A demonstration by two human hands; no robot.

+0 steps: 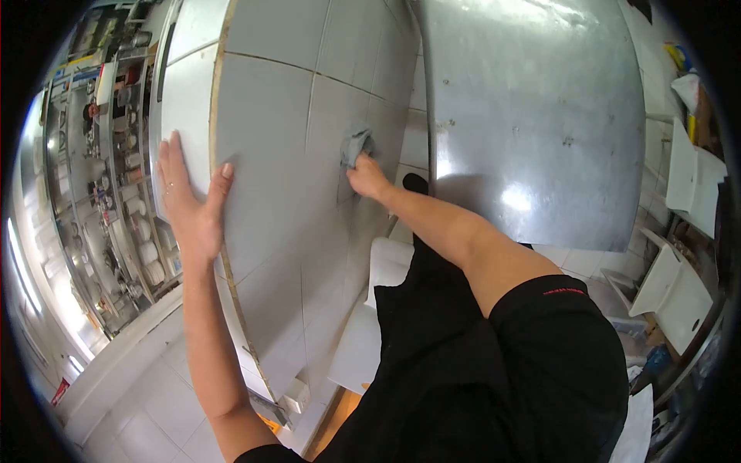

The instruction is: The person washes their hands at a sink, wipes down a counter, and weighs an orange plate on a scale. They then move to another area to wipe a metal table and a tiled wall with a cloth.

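My right hand (369,177) grips a crumpled grey-blue cloth (356,147) and presses it to the grey tiled face of a low wall (266,131). On the wall's white tiled top, my left hand (193,212) lies with its fingers spread and its thumb over the edge. Nothing is held in that hand. A dark smudge or shadow shows on the tiles just below the cloth.
A shiny metal table (532,116) stands close to my right arm. White chairs (679,297) are at the far right, and a white seat (388,262) is by the wall's foot. Beyond the wall are racks of dishes (127,208). A white socket box (297,395) sits low.
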